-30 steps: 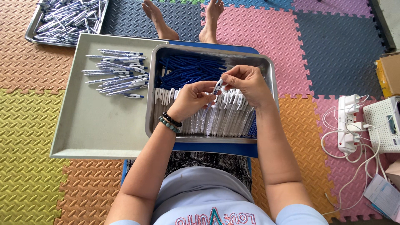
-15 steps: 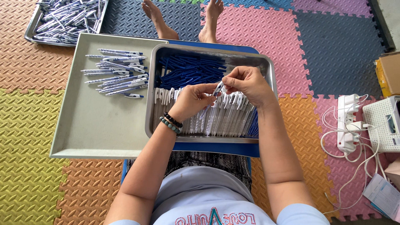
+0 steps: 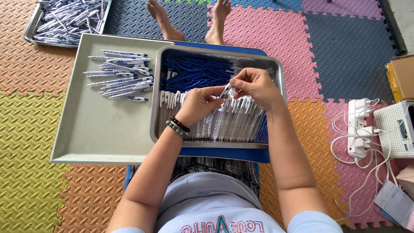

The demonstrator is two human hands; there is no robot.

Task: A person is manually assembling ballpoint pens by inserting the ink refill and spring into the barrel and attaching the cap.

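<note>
1. The deep rectangular steel tray (image 3: pixel 276 69) rests on a blue stool or low table and serves as the landmark; all positions are given relative to it.
2. The left hand (image 3: pixel 199 103) is above the tray's centre, fingers pinched closed on the lower end of a small white-and-blue ballpoint pen piece (image 3: pixel 226 90). A dark beaded bracelet sits at its wrist.
3. The right hand (image 3: pixel 254 86) is just to the right of it over the tray, fingertips closed on the upper end of the same piece. The two-handed grip, judged from the pose, steadies the piece for fitting or checking.
4. Inside the tray, blue plastic refill tubes (image 3: pixel 198 71) fill the far half, while white pen barrels with clips (image 3: pixel 224 123) lie in a row in the near half, keeping the two kinds of part separate and within reach.
5. Left of the tray and touching it lies a shallow grey flat tray (image 3: pixel 95 138); a loose pile of assembled white-and-blue pens (image 3: pixel 123 75) occupies its far corner.
6. Further left and beyond, a second steel tray (image 3: pixel 34 36) holds more pens.
7. Well to the right of the landmark tray, on the coloured foam floor mats (image 3: pixel 336 56), stands a white power strip (image 3: pixel 358 127) with cables.
</note>
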